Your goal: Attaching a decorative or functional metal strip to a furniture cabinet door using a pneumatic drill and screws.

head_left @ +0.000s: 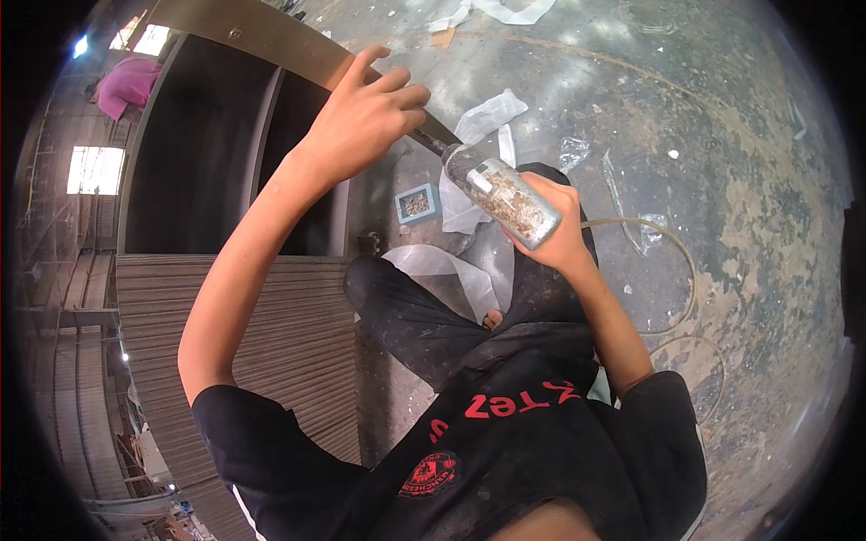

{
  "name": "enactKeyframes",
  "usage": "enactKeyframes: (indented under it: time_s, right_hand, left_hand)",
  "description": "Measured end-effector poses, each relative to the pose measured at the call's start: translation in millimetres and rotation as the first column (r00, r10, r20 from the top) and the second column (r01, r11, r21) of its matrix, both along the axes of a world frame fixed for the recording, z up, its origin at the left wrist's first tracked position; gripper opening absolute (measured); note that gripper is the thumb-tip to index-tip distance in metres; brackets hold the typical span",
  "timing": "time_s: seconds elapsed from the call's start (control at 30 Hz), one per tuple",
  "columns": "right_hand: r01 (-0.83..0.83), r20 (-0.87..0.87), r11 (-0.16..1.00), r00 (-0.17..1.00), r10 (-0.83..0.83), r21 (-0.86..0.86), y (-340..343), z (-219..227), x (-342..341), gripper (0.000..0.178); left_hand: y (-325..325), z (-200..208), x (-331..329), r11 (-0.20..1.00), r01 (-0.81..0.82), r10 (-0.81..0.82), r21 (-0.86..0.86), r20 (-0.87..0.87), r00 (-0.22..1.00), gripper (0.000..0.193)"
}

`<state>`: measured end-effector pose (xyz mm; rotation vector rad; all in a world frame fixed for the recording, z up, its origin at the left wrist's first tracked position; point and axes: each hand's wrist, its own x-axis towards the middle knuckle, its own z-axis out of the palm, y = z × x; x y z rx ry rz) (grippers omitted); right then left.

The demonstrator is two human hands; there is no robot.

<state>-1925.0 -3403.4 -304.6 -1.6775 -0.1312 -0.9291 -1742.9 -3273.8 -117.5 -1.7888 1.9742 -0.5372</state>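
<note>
My right hand (pixel 561 224) is closed around a worn, silver, cylindrical power screwdriver (pixel 510 197) with a hose. Its dark shaft points up and left, reaching the end of a long brown panel (pixel 230 32). Over that panel lies my left hand (pixel 374 106), its index finger raised and the other fingers bent past the edge. The thumb is hidden, and so is the spot where the shaft's tip meets the panel. The panel runs along the far side of a dark open cabinet frame (pixel 194 149) on my left.
A ribbed brown panel (pixel 239 334) lies left of my legs. Beyond my knees, a small blue box (pixel 418 206) holds many small pieces. White sheeting (pixel 487 117) and clear plastic scraps (pixel 574 151) litter the floor. The hose (pixel 690 261) curves rightward. A person in pink (pixel 131 86) is at far left.
</note>
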Motion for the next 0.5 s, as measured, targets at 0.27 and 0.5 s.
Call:
enactKeyframes:
  time_s: [0.27, 0.5]
  right_hand:
    - [0.009, 0.007, 1.000, 1.000, -0.009, 0.002, 0.5, 0.3, -0.4, 0.037]
    - [-0.012, -0.015, 1.000, 1.000, 0.012, 0.001, 0.0, -1.2, -0.2, 0.037]
  left_hand:
    - [-0.1, 2.6, -2.8, 0.997, -0.043, 0.041, 0.056, 0.042, 0.998, 0.010]
    - [2.6, 6.9, -3.1, 1.000, 0.005, -0.002, -0.018, 0.177, 0.984, 0.023]
